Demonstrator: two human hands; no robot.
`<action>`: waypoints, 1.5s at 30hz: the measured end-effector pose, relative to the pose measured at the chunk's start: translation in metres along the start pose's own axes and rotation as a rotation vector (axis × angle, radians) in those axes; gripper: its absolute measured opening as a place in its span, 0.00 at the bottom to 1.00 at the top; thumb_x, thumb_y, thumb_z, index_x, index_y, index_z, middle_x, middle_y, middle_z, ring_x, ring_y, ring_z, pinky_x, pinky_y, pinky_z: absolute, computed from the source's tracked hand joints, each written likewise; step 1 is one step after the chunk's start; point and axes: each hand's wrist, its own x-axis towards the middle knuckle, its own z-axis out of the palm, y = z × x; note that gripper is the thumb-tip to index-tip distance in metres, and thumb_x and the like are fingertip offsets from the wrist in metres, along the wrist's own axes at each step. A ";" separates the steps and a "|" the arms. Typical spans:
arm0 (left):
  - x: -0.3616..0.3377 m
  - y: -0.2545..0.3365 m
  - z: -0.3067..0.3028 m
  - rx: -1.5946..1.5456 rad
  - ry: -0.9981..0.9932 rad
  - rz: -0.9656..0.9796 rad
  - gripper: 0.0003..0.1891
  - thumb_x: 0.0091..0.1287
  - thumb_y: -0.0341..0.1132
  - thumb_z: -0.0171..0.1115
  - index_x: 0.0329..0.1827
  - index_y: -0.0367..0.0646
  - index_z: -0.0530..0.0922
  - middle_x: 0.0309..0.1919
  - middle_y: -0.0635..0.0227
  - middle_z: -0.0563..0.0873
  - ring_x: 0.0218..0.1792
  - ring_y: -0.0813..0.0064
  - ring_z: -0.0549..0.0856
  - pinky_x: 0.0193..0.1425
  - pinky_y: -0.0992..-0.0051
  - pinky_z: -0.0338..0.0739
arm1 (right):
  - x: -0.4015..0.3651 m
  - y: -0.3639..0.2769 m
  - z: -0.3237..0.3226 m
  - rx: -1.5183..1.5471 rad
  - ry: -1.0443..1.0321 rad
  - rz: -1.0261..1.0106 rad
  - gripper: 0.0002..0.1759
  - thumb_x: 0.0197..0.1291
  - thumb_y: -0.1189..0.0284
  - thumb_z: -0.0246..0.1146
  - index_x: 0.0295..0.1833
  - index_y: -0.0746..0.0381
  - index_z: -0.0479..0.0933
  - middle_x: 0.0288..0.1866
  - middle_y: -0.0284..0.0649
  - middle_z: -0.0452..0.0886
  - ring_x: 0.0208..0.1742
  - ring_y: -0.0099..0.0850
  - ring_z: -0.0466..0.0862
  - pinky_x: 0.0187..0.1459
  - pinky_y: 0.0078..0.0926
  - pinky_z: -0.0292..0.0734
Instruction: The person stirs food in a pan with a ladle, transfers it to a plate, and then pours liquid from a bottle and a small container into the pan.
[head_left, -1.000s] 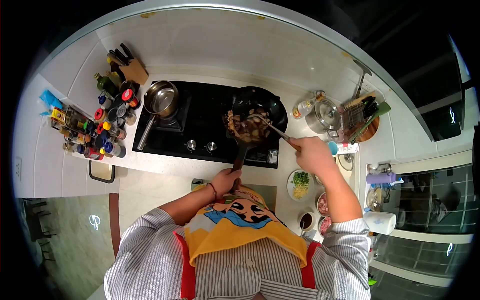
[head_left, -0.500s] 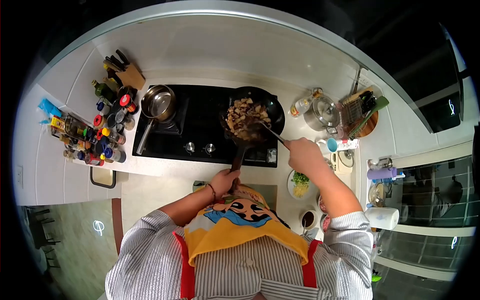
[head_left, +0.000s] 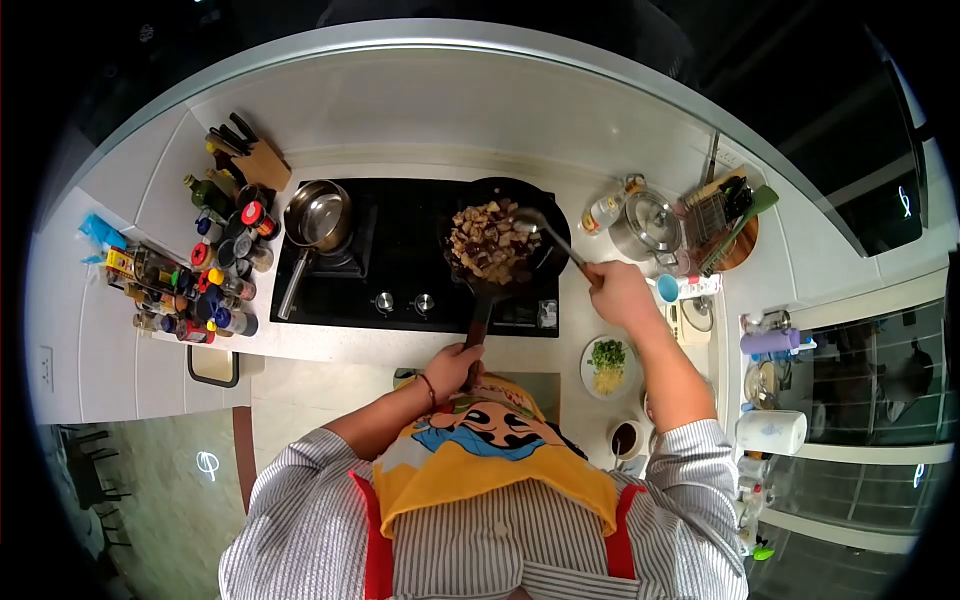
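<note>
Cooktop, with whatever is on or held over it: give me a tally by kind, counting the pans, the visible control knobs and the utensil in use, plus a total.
Wok: 1
Saucepan: 1
Knobs in view: 2
Ladle, in the right hand: 1
Total: 5

Inside a Kitchen, Domestic in Look

A black cooktop (head_left: 408, 245) with two knobs (head_left: 424, 302) sits in a white counter (head_left: 345, 345), bearing a steel saucepan (head_left: 320, 214) and a wok (head_left: 545, 212) of browned, chopped food (head_left: 490, 240). Jars and bottles (head_left: 201, 256) crowd the left end beside a wooden knife block (head_left: 263, 166). At right are a lidded pot (head_left: 648, 230), draining utensils (head_left: 745, 210) and a plate (head_left: 589, 385) of chopped greens (head_left: 607, 353). A pale wall (head_left: 400, 110) backs the counter, and the modest scale suggests a home.
</note>
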 end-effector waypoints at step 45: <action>0.000 0.004 0.003 -0.024 0.004 -0.010 0.13 0.78 0.42 0.61 0.49 0.40 0.78 0.31 0.66 0.84 0.29 0.72 0.84 0.36 0.71 0.82 | -0.012 -0.038 -0.020 -0.404 -0.246 -0.142 0.26 0.56 0.77 0.62 0.62 0.53 0.85 0.43 0.52 0.89 0.46 0.52 0.88 0.49 0.47 0.84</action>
